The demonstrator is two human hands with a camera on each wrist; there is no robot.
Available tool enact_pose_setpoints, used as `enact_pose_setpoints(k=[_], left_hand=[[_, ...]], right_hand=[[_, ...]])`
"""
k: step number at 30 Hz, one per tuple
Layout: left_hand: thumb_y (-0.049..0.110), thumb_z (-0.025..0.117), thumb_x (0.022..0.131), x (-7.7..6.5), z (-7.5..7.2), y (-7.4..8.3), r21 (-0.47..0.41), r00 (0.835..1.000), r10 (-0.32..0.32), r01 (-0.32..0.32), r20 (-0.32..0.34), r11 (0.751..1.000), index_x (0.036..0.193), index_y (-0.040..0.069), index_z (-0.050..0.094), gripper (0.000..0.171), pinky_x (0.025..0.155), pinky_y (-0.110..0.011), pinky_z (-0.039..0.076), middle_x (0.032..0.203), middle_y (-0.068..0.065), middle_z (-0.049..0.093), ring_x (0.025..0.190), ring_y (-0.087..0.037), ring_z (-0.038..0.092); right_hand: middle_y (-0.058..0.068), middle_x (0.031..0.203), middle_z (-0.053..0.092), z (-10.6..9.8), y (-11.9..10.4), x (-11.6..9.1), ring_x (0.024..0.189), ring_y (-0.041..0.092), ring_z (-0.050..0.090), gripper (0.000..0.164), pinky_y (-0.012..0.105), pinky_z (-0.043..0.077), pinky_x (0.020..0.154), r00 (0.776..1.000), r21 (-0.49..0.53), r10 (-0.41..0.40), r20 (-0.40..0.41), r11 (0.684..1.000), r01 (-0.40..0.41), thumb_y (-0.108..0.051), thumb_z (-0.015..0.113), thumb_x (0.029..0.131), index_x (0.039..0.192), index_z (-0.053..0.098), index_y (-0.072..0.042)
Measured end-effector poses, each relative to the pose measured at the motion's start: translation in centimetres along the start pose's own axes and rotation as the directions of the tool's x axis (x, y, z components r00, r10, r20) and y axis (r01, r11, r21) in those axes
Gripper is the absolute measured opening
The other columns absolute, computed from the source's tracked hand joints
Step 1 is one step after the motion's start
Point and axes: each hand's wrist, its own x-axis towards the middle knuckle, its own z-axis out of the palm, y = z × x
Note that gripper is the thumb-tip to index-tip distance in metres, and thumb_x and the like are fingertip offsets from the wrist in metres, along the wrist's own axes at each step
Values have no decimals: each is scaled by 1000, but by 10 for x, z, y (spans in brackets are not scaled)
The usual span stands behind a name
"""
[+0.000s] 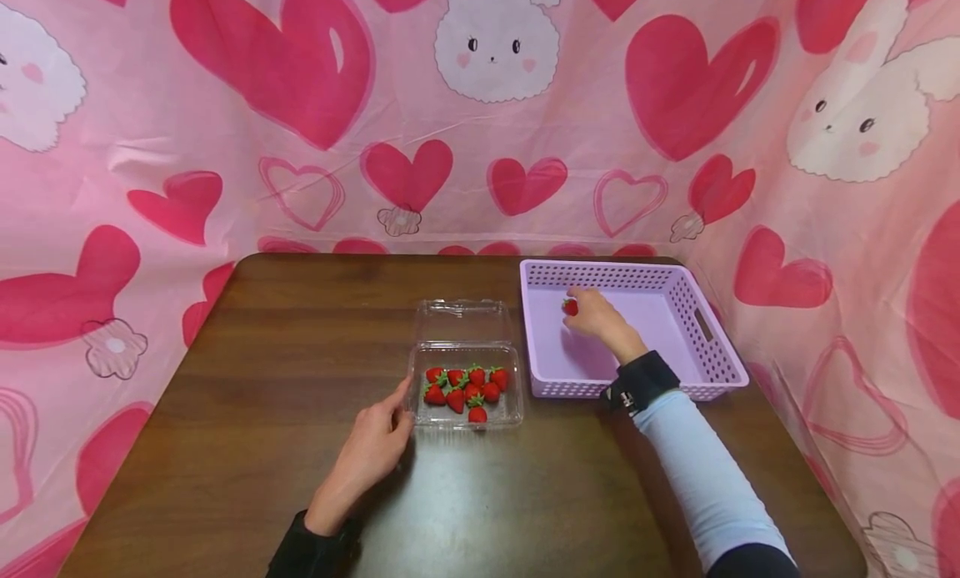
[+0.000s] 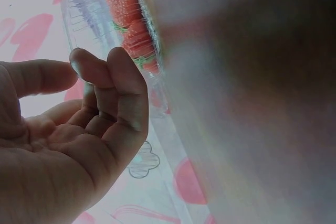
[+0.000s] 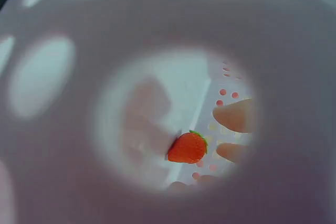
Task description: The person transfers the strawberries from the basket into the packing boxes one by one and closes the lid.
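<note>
In the head view, the clear plastic clamshell box (image 1: 517, 411) lies with its lid (image 1: 461, 321) folded back, holding several strawberries (image 1: 455, 400) with green leaves. My left hand (image 1: 375, 436) is at the left wall of this box, its index finger stretched along the side. The left wrist view shows loosely bent fingers (image 2: 128, 93) with nothing between them and the thumb. Inside the purple basket, my right hand (image 1: 596, 315) reaches down with its fingers around a single strawberry (image 3: 188, 148). In the right wrist view, a gap separates that strawberry from the fingertips (image 3: 233, 116).
The purple perforated basket (image 1: 708, 390) stands right of the box, its walls raised around the right hand. Both rest on a brown wooden table (image 1: 300, 353). Pink cloth with hearts and rabbits (image 1: 300, 86) hangs behind and along the sides.
</note>
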Motion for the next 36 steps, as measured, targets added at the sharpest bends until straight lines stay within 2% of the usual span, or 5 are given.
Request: enact_pose_setpoints(k=[5, 9, 18, 24, 36], left_hand=[[7, 59, 104, -1, 1, 1, -4, 1000, -4, 4, 2, 1000, 162, 4, 40, 61, 50, -29, 44, 74, -7, 52, 55, -21, 52], [7, 59, 104, -1, 0, 2, -1, 1000, 0, 0, -3, 1000, 162, 4, 40, 61, 50, -29, 44, 74, -7, 52, 55, -21, 52], [7, 59, 103, -1, 1, 1, 4, 1000, 10, -10, -4, 1000, 161, 3, 41, 61, 49, -29, 43, 75, -6, 52, 54, -20, 52], [8, 59, 104, 0, 1, 1, 7, 1000, 10, -10, -7, 1000, 162, 4, 40, 61, 49, -29, 43, 74, -6, 52, 54, -20, 51], [6, 58, 103, 0, 0, 0, 38, 999, 43, -43, -21, 998, 159, 1, 43, 59, 48, -29, 41, 71, -4, 51, 52, -17, 48]], right_hand=[[33, 126, 62, -8, 1, 1, 100, 41, 64, 57, 50, 56, 84, 998, 30, -1, 69, 1000, -2, -13, 66, 92, 141, 52, 13], [29, 123, 61, -17, -6, -4, 79, 31, 62, 52, 40, 55, 59, 990, 74, 47, 133, 996, -57, -15, 65, 94, 140, 54, 9], [28, 137, 58, -20, -9, -9, 103, 38, 63, 54, 48, 60, 68, 970, 74, 91, 224, 991, -110, -18, 66, 96, 144, 56, 5], [31, 140, 53, -22, -12, -13, 106, 38, 62, 57, 47, 61, 67, 955, 57, 118, 271, 989, -138, -19, 67, 96, 145, 53, 5], [31, 142, 53, -34, -13, -14, 100, 36, 63, 52, 51, 61, 71, 958, 65, 102, 267, 990, -124, -20, 65, 98, 143, 56, 6]])
